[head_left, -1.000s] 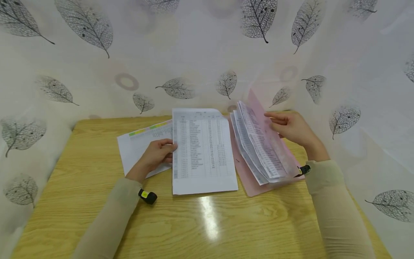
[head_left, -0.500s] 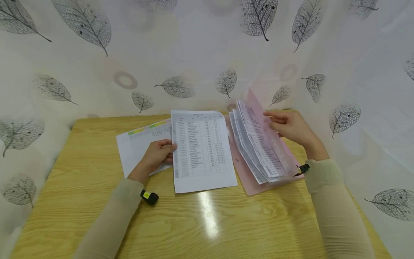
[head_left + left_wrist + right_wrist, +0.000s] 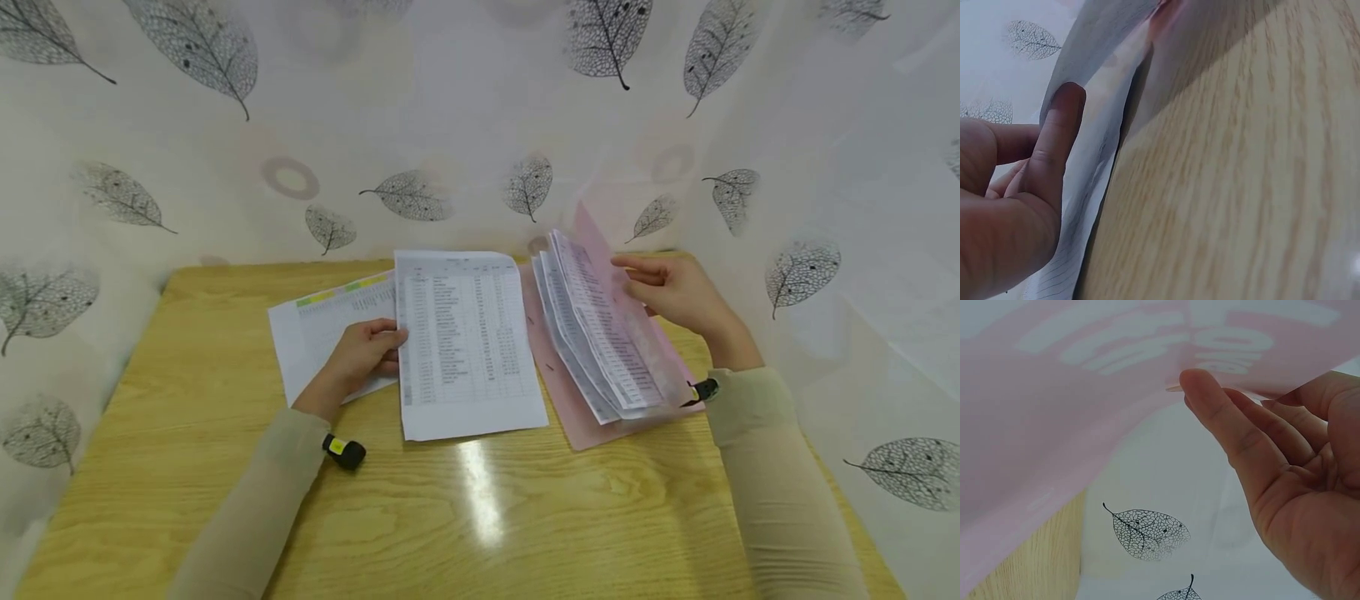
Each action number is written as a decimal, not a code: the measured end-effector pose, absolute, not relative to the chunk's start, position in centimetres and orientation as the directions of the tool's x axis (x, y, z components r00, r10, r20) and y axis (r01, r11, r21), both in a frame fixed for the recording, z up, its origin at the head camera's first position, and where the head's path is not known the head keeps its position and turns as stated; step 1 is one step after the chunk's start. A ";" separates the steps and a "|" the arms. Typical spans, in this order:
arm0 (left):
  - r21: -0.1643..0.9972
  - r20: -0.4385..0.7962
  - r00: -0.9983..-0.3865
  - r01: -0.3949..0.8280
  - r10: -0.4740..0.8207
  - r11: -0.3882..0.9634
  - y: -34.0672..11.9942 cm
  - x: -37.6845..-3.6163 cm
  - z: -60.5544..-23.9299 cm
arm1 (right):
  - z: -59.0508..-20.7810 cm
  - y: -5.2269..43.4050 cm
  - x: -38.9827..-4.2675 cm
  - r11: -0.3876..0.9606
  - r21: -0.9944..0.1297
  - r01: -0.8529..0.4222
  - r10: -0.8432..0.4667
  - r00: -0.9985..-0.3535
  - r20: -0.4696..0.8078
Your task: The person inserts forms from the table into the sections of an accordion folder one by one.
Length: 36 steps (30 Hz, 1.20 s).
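Note:
In the head view, a printed table sheet [image 3: 472, 350] is held up over the middle of the table. My left hand [image 3: 362, 357] pinches its left edge; the left wrist view shows the thumb against the paper [image 3: 1100, 162]. To the right lies an open pink folder [image 3: 573, 408] with several printed sheets [image 3: 600, 333] fanned inside it. Its raised right cover is pinched at the edge by my right hand [image 3: 671, 292]. In the right wrist view, pale lettering shows on the pink cover [image 3: 1116, 419] and the fingers meet its edge.
Another printed paper [image 3: 307, 350] with a green and yellow header strip lies on the left, partly beneath my left hand and the held sheet. The wooden table [image 3: 360, 533] meets a leaf-patterned curtain [image 3: 465, 125] at the back and sides.
The held sheet has tilted slightly, its lower edge a little higher and further left. Both hands keep their holds, and the folder stays in place. The head view has shifted slightly.

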<state>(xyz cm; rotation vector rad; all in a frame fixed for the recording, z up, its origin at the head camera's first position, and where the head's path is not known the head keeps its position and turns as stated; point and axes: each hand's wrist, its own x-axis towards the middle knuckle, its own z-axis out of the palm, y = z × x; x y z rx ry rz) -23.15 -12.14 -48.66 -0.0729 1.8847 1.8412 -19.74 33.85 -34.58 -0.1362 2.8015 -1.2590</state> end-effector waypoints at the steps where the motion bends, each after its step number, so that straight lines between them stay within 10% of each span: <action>1: 0.922 -0.384 -0.873 -0.379 0.302 0.077 -12.1 -23.2 -48.6 | -34.6 33.8 -19.7 0.662 -0.748 -0.051 -0.107 -0.994 -0.027; 36: 0.890 -0.443 -0.845 -0.454 0.301 0.035 -10.5 -23.1 -48.4 | -34.6 33.6 -19.8 0.677 -0.735 -0.040 -0.095 -0.995 -0.034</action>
